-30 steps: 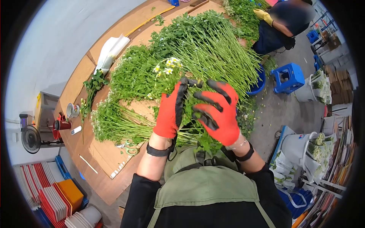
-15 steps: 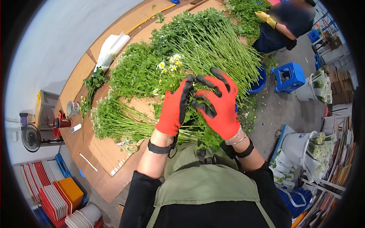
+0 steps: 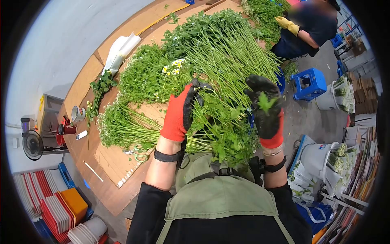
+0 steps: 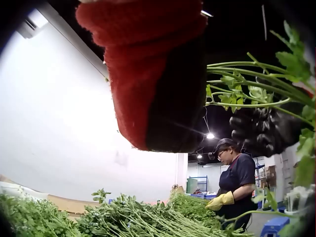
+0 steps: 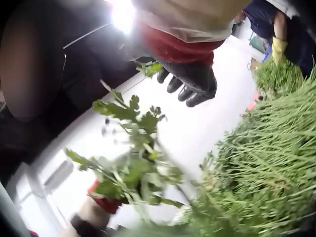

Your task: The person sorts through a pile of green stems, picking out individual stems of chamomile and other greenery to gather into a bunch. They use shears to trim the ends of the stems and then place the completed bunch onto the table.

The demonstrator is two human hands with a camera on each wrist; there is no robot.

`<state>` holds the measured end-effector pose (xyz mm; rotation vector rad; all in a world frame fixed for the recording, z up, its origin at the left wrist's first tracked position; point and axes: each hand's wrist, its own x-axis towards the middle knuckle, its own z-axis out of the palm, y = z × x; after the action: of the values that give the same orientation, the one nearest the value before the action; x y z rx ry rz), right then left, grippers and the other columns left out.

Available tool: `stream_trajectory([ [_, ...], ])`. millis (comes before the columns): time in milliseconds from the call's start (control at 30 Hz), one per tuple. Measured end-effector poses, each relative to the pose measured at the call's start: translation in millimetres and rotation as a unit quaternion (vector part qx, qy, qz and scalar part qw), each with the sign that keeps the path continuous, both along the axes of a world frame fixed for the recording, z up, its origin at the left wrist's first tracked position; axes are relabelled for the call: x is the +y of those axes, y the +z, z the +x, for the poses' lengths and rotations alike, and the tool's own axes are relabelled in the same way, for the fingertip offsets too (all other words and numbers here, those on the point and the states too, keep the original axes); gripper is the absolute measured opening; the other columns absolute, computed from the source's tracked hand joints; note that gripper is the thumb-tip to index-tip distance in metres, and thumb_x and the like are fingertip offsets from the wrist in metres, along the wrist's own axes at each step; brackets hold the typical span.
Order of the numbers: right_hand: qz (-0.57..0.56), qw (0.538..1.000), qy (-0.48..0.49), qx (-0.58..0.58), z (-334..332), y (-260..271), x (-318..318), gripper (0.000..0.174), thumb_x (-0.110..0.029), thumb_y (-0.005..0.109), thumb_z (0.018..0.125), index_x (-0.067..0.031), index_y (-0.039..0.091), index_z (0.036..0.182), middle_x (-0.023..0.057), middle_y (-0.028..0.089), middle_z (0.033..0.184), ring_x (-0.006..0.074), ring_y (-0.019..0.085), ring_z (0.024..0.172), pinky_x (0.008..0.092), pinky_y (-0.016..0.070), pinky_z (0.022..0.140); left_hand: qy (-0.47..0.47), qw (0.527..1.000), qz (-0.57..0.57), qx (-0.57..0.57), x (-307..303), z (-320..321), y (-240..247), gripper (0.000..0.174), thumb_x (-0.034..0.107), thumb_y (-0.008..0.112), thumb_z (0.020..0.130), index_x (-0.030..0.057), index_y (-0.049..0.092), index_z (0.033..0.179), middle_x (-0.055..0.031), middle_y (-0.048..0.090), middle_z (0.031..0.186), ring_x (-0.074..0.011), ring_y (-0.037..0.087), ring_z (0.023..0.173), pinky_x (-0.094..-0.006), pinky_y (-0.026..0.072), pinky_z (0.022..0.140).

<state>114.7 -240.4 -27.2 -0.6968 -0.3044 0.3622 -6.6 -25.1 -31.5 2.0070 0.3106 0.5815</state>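
Note:
My left hand point(image 3: 178, 116), in a red glove with black palm, grips a bunch of white daisy-like flowers point(image 3: 175, 69) with yellow centres. Its leafy stems point(image 3: 231, 140) trail down towards my apron and the right. In the left wrist view, green stems point(image 4: 247, 96) stick out beside the glove. Off to the right of the bunch, my right hand point(image 3: 268, 124) shows its black palm, fingers extended and side by side. A small green leaf point(image 3: 266, 102) overlaps that palm in the head view. In the right wrist view its black fingers point(image 5: 183, 91) are above blurred foliage point(image 5: 133, 173).
Big heaps of cut greenery point(image 3: 227, 44) cover the table. Scissors point(image 3: 140, 156) lie beside a smaller bunch point(image 3: 126, 130). A white-wrapped bunch point(image 3: 120, 53) lies farther back. A blue stool point(image 3: 308, 84) stands right, near another person point(image 3: 308, 28) in yellow gloves.
My right hand has moved away from the left hand to the right, its curled fingers straightening and its palm turning into view. The left hand keeps its grip on the flowers, nearly in place.

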Motion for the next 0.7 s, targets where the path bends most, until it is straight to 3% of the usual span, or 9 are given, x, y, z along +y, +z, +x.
stream_trajectory([
  [100, -0.219, 0.946, 0.192, -0.14, -16.0, 7.8, -0.4, 0.079, -0.005, 0.07, 0.071, -0.0041, 0.032, 0.141, 0.0081, 0.043, 0.138, 0.0179, 0.043, 0.124, 0.0279, 0.0401, 0.096, -0.042, 0.999, -0.007, 0.02, -0.1, 1.5, 4.9, 0.035, 0.012, 0.038, 0.098, 0.0178, 0.052, 0.129, 0.0038, 0.06, 0.091, -0.0116, 0.053, 0.078, -0.0367, 0.0347, 0.09],
  [167, -0.308, 0.898, 0.28, -0.145, -32.3, -4.2, 3.9, 0.065, -0.006, 0.064, 0.078, -0.0032, 0.038, 0.138, 0.0073, 0.054, 0.124, 0.0146, 0.051, 0.11, 0.0267, 0.0421, 0.091, 0.035, 0.984, 0.161, -0.062, -2.5, 4.0, -2.6, 0.037, 0.013, 0.039, 0.097, 0.0172, 0.049, 0.132, 0.0032, 0.062, 0.097, -0.0124, 0.056, 0.086, -0.0322, 0.034, 0.093],
  [333, -0.433, 0.841, 0.289, -0.149, -38.2, -26.9, 3.9, 0.045, -0.011, 0.058, 0.088, -0.0003, 0.047, 0.131, 0.0064, 0.063, 0.106, 0.0124, 0.055, 0.093, 0.0289, 0.0443, 0.086, -0.087, 0.992, 0.083, 0.036, 9.5, 4.8, -15.9, 0.045, 0.018, 0.049, 0.094, 0.0082, 0.042, 0.137, -0.0088, 0.055, 0.127, -0.0166, 0.051, 0.116, -0.0304, 0.0325, 0.101],
  [400, -0.393, 0.88, 0.21, -0.168, -39.6, -44.8, 7.3, 0.04, -0.011, 0.053, 0.091, 0.0002, 0.048, 0.128, 0.0041, 0.062, 0.097, 0.01, 0.052, 0.084, 0.0274, 0.0449, 0.078, 0.109, 0.926, -0.298, 0.204, -7.8, 3.1, -4.3, 0.067, 0.031, 0.062, 0.087, -0.0037, 0.036, 0.137, -0.017, 0.052, 0.128, -0.0193, 0.047, 0.12, -0.0296, 0.0356, 0.099],
  [433, -0.409, 0.859, 0.19, -0.242, -40.5, -50.1, 9.2, 0.039, -0.009, 0.049, 0.091, 0.0006, 0.048, 0.129, 0.0039, 0.062, 0.094, 0.0101, 0.05, 0.079, 0.0261, 0.0444, 0.074, 0.074, 0.944, -0.268, 0.176, -11.9, -1.1, 0.2, 0.091, 0.042, 0.072, 0.078, -0.0123, 0.029, 0.136, -0.0217, 0.05, 0.124, -0.0198, 0.048, 0.114, -0.0292, 0.0397, 0.094],
  [567, -0.506, 0.777, 0.33, -0.177, -48.0, -19.6, 16.3, 0.041, -0.006, 0.05, 0.089, 0.0003, 0.046, 0.13, 0.0077, 0.062, 0.109, 0.0126, 0.054, 0.089, 0.0276, 0.0453, 0.082, 0.079, 0.927, -0.344, 0.131, -24.6, 11.4, 5.3, 0.069, 0.033, 0.068, 0.084, -0.0087, 0.04, 0.13, -0.0085, 0.056, 0.104, -0.012, 0.053, 0.087, -0.0259, 0.0438, 0.075],
  [600, -0.505, 0.777, 0.331, -0.178, -51.8, -21.5, 20.6, 0.041, -0.006, 0.05, 0.089, 0.0003, 0.046, 0.13, 0.0077, 0.062, 0.109, 0.0126, 0.054, 0.089, 0.0276, 0.0453, 0.082, 0.081, 0.927, -0.343, 0.129, -20.8, 11.9, -8.8, 0.069, 0.033, 0.068, 0.084, -0.0087, 0.04, 0.13, -0.0085, 0.056, 0.104, -0.012, 0.053, 0.087, -0.0259, 0.0438, 0.075],
  [667, -0.269, 0.94, 0.177, -0.117, -59.3, -23.5, 25.3, 0.044, -0.003, 0.051, 0.087, -0.0005, 0.046, 0.131, 0.0072, 0.059, 0.117, 0.0118, 0.054, 0.102, 0.0264, 0.0423, 0.091, 0.003, 1.0, 0.0, 0.031, -18.6, 17.8, 1.1, 0.054, 0.028, 0.064, 0.088, -0.0063, 0.047, 0.126, -0.0047, 0.056, 0.098, -0.0099, 0.053, 0.085, -0.0227, 0.0429, 0.073],
  [700, -0.221, 0.951, 0.199, -0.086, -53.3, -18.6, 22.8, 0.049, 0.001, 0.055, 0.085, -0.0012, 0.044, 0.132, 0.0072, 0.055, 0.125, 0.0122, 0.051, 0.113, 0.0269, 0.0376, 0.099, 0.002, 0.92, -0.376, 0.114, -17.3, 16.6, 9.5, 0.053, 0.027, 0.063, 0.089, -0.006, 0.047, 0.127, -0.0071, 0.055, 0.107, -0.0098, 0.051, 0.088, -0.0225, 0.0421, 0.078],
])
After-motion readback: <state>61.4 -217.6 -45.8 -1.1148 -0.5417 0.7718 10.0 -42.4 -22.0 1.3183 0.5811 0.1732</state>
